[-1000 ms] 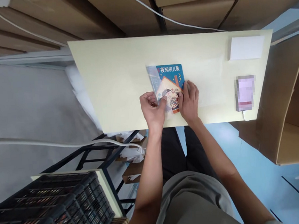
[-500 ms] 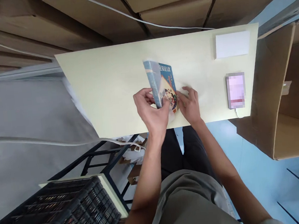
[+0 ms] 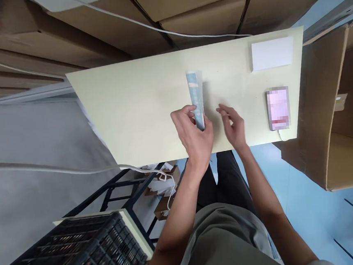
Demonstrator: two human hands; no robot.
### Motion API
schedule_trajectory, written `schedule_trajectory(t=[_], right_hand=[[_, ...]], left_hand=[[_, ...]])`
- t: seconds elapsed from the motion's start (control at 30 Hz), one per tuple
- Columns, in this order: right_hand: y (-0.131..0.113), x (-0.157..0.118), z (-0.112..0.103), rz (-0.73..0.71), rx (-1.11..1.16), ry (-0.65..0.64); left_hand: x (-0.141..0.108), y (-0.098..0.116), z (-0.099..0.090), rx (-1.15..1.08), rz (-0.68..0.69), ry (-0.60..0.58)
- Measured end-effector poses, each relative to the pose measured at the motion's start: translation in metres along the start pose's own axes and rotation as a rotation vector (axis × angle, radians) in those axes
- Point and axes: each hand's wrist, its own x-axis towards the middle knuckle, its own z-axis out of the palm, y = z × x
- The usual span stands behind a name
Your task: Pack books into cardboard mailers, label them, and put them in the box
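A thin book [image 3: 195,93] with a pale blue spine stands on edge above the pale tabletop [image 3: 124,100], its spine turned up towards me. Clear plastic wrap seems to stick out along its right side. My left hand [image 3: 193,133] is closed around the near end, thumb on the right and fingers on the left. Just right of the book, apart from it, is my right hand [image 3: 233,125], fingers bent and partly apart with nothing visible between them. The cover faces away from view.
A white box [image 3: 272,54] and a phone [image 3: 278,108] on a cable lie at the table's right end. Large cardboard boxes [image 3: 203,18] line the far edge. An open carton [image 3: 340,134] stands right; a black crate [image 3: 103,246] sits lower left.
The book has turned so its spine, rather than its illustrated cover, faces me, and it has shifted right with my left hand. My right hand has come off it and moved right.
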Motion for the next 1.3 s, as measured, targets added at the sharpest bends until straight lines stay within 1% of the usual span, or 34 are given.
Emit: schedule_trajectory(t=[0.07,0.13,0.23,0.33,0.4,0.43,0.47,0.53,0.57,0.6,0.63,0.67,0.73,0.8,0.83,0.93,1.0,1.07,1.13,1.2,1.23,1.3], right_hand=[[-0.012,0.001,-0.014,0.059,0.123,0.032],[-0.026,0.002,-0.022,0.074,0.188,0.023],[-0.047,0.005,-0.022,0.072,0.212,-0.028],[-0.058,0.011,-0.017,0.073,0.192,-0.068],[-0.057,0.015,-0.019,0.084,0.172,-0.078],[-0.054,0.016,-0.022,0.093,0.16,-0.076],[-0.049,0.017,-0.026,0.102,0.143,-0.07],[-0.035,0.019,-0.036,0.117,0.095,-0.051],[-0.026,0.02,-0.042,0.121,0.066,-0.041],[-0.017,0.021,-0.047,0.121,0.035,-0.031],[-0.007,0.023,-0.051,0.118,0.0,-0.02],[0.001,0.024,-0.054,0.113,-0.038,-0.008],[0.015,0.027,-0.057,0.099,-0.127,0.021],[0.024,0.029,-0.056,0.078,-0.239,0.035],[0.026,0.03,-0.054,0.066,-0.3,0.039],[0.028,0.029,-0.048,0.057,-0.414,0.071],[0.027,0.028,-0.044,0.091,-0.367,0.108],[0.027,0.026,-0.041,0.122,-0.266,0.145],[0.027,0.026,-0.04,0.14,-0.199,0.182],[0.028,0.026,-0.041,0.158,-0.185,0.196],[0.027,0.027,-0.042,0.166,-0.192,0.196],[0.027,0.028,-0.044,0.165,-0.21,0.197]], left_hand=[[0.0,0.003,0.002,0.008,0.015,-0.021],[-0.001,0.008,0.005,0.011,0.03,-0.039],[-0.002,0.014,0.014,0.014,0.053,-0.024],[-0.006,0.02,0.024,-0.004,0.066,0.002],[-0.01,0.022,0.03,-0.041,0.075,-0.025],[-0.012,0.021,0.032,-0.069,0.086,-0.065],[-0.014,0.019,0.033,-0.105,0.104,-0.125],[-0.015,0.01,0.032,-0.182,0.147,-0.286],[-0.015,0.002,0.03,-0.206,0.16,-0.352],[-0.014,-0.008,0.028,-0.211,0.157,-0.384],[-0.011,-0.019,0.025,-0.198,0.136,-0.381],[-0.009,-0.032,0.022,-0.167,0.094,-0.338],[-0.003,-0.055,0.018,-0.114,-0.032,-0.229],[0.0,-0.071,0.017,-0.125,-0.142,-0.203],[0.0,-0.075,0.018,-0.142,-0.178,-0.214],[-0.005,-0.073,0.024,-0.184,-0.237,-0.25],[-0.008,-0.067,0.03,-0.199,-0.279,-0.248],[-0.006,-0.062,0.034,-0.228,-0.347,-0.236],[0.001,-0.061,0.037,-0.274,-0.437,-0.226],[0.011,-0.061,0.04,-0.324,-0.511,-0.244],[0.016,-0.06,0.041,-0.342,-0.531,-0.265],[0.023,-0.059,0.043,-0.358,-0.528,-0.306]])
